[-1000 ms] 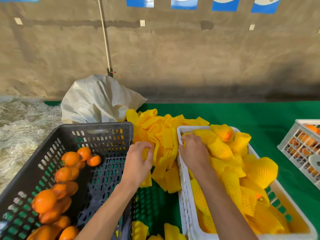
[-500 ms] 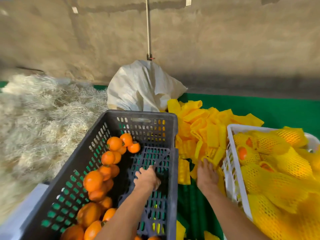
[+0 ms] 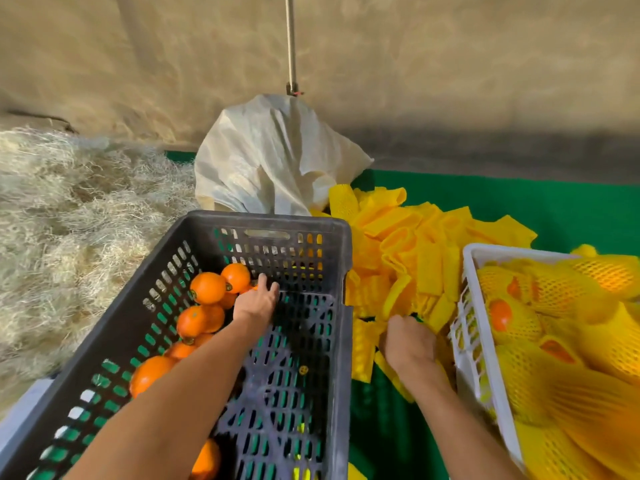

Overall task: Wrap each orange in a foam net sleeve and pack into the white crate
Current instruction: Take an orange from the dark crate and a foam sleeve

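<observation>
Bare oranges (image 3: 207, 287) lie along the left side of a dark grey crate (image 3: 263, 221). My left hand (image 3: 257, 301) reaches into that crate with fingers extended, touching the oranges at its far end. My right hand (image 3: 408, 341) is curled in the pile of yellow foam net sleeves (image 3: 408, 251) between the two crates, gripping a sleeve. The white crate (image 3: 472, 327) at the right holds several oranges wrapped in yellow netting (image 3: 519, 317).
A white sack (image 3: 270, 157) leans against a pole behind the grey crate. Pale straw (image 3: 69, 209) covers the ground at the left. Green matting (image 3: 519, 202) lies under the sleeves and crates. A wall stands behind.
The view swung left. My left hand left the sleeve pile and went deep into the grey crate to the oranges. My right hand left the white crate and dropped into the sleeves.
</observation>
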Motion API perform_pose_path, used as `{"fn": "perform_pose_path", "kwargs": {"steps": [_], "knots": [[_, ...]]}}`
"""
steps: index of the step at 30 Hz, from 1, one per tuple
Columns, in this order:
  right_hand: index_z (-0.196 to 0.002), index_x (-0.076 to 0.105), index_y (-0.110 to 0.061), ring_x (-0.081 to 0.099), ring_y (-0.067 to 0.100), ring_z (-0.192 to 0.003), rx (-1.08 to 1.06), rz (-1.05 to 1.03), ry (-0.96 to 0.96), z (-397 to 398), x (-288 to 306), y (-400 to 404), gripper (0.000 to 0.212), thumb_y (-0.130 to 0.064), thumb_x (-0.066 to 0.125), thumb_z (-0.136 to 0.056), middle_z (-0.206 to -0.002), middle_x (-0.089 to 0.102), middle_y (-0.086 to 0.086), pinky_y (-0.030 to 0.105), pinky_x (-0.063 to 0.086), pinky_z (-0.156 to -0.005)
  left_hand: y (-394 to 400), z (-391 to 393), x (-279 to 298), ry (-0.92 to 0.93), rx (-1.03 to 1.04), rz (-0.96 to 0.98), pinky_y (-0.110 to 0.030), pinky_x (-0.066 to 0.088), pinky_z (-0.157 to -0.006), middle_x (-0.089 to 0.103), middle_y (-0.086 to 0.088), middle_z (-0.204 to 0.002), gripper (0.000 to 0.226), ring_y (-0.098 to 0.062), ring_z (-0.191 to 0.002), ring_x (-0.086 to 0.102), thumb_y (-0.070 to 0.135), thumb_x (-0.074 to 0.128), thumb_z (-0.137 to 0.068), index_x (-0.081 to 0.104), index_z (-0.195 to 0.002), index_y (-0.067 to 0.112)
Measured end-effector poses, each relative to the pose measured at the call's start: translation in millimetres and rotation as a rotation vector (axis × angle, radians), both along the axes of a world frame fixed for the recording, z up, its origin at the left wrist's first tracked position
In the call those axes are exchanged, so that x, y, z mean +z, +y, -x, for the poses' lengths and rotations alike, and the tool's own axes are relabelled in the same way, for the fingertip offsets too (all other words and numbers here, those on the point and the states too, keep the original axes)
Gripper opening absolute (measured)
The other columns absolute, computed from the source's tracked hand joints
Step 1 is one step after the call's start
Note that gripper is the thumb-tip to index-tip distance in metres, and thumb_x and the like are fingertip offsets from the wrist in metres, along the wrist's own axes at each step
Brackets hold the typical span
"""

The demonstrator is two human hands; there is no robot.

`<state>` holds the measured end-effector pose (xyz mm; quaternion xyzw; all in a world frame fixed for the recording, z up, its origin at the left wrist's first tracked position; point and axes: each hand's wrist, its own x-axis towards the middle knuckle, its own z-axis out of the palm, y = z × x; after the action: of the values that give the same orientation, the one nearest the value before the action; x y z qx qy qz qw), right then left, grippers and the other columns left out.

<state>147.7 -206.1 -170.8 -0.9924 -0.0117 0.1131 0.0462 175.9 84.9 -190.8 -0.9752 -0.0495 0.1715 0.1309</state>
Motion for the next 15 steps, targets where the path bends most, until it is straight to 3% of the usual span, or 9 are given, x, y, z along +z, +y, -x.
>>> {"fn": "perform_pose_path", "kwargs": {"steps": [4,7,11,15], "knots": [[-0.081,0.046,-0.021,0.067,0.03,-0.093,-0.01,-0.108,-0.066,-3.9,7.8,4.5,0.018,-0.013,0.05,-0.097,-0.102,0.069,0.006,0.036,0.047,-0.068,11.4,-10.4,-9.8,-0.08,-0.103,-0.147,-0.029,0.047,-0.065,0.011,-0.022,-0.167,0.078,-0.024,-0.102,0.07,-0.004,0.046,-0.1,0.004,-0.164,0.012],[-0.084,0.051,-0.02,0.067,0.03,-0.091,-0.016,-0.191,-0.119,-1.3,13.1,5.2,0.017,-0.023,0.052,-0.1,-0.1,0.07,0.005,0.034,0.042,-0.064,20.6,-11.2,-18.4,-0.074,-0.226,-0.21,-0.029,0.045,-0.06,0.016,-0.023,-0.166,0.071,-0.022,-0.101,0.071,-0.005,0.041,-0.101,0.005,-0.162,0.004],[-0.096,0.062,-0.016,0.067,0.03,-0.094,-0.054,-0.268,-0.122,5.6,21.1,2.1,0.018,-0.028,0.05,-0.102,-0.102,0.069,0.005,0.035,0.049,-0.068,22.9,-10.6,-22.8,-0.094,-0.28,-0.228,-0.032,0.053,-0.069,0.019,-0.028,-0.164,0.062,-0.027,-0.109,0.071,-0.007,0.034,-0.102,0.012,-0.16,-0.003],[-0.097,0.061,-0.019,0.065,0.026,-0.086,-0.108,-0.432,-0.114,14.0,31.3,-4.3,0.019,-0.034,0.05,-0.102,-0.095,0.066,0.002,0.034,0.05,-0.068,20.3,-8.9,-6.9,-0.087,-0.223,-0.084,-0.036,0.054,-0.093,0.019,-0.027,-0.165,0.067,-0.03,-0.123,0.064,-0.004,0.043,-0.1,0.016,-0.161,0.003]]}}
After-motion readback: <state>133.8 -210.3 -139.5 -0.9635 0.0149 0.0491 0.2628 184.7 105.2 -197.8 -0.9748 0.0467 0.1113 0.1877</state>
